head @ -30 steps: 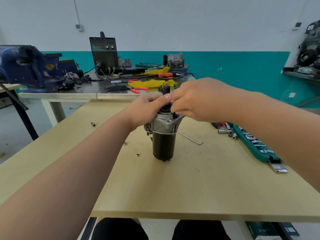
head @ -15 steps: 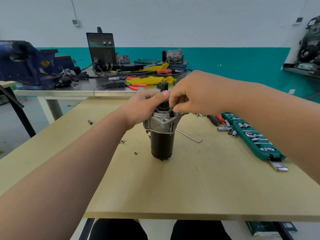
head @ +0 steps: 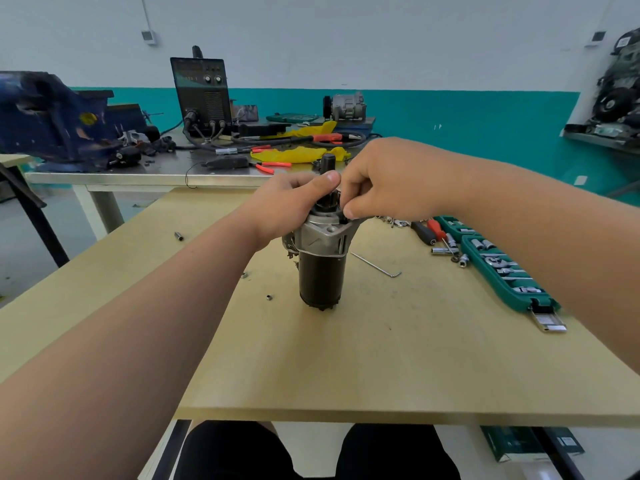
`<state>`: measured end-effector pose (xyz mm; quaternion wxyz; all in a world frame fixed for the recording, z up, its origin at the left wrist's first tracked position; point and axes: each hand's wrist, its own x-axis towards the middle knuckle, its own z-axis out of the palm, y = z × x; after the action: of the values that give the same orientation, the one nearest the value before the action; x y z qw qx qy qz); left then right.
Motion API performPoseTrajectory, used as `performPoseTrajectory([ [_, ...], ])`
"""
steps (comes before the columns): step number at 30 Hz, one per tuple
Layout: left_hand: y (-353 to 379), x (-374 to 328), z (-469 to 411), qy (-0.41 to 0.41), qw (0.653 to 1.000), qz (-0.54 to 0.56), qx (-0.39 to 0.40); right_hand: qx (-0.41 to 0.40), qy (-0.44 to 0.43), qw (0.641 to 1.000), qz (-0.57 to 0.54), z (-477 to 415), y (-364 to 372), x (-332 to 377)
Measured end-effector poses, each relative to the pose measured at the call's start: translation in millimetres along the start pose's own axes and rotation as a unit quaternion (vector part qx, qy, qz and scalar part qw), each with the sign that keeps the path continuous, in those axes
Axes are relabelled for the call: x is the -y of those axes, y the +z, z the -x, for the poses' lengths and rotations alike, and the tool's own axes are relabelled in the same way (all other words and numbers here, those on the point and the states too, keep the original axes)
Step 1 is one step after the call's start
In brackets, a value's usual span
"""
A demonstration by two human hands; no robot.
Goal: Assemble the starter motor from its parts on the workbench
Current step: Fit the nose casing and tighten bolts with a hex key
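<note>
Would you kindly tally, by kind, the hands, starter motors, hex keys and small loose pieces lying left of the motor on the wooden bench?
2 hands: left hand, right hand
1 starter motor
1 hex key
3 small loose pieces left of the motor
Total: 7

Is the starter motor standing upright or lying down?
Upright: the starter motor stands on its black end on the workbench, shaft pointing up.
</note>
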<state>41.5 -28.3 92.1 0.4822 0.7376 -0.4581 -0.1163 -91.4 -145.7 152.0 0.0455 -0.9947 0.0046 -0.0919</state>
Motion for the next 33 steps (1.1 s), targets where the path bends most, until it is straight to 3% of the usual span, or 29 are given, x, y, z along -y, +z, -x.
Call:
performPoseTrajectory([
  [7, 10, -3, 2, -0.006, 0.998, 0.000, -0.070, 0.011, 0.052, 0.999, -0.001, -5, -5, -2],
  [18, 24, -3, -2, -0.063, 0.975, -0.014, -0.212, -0.031, 0.102, 0.988, 0.115, -18, 3, 10],
  [33, 24, -8, -2, -0.103, 0.967, -0.055, -0.226, -0.068, 0.127, 0.979, 0.145, -24, 10, 11],
])
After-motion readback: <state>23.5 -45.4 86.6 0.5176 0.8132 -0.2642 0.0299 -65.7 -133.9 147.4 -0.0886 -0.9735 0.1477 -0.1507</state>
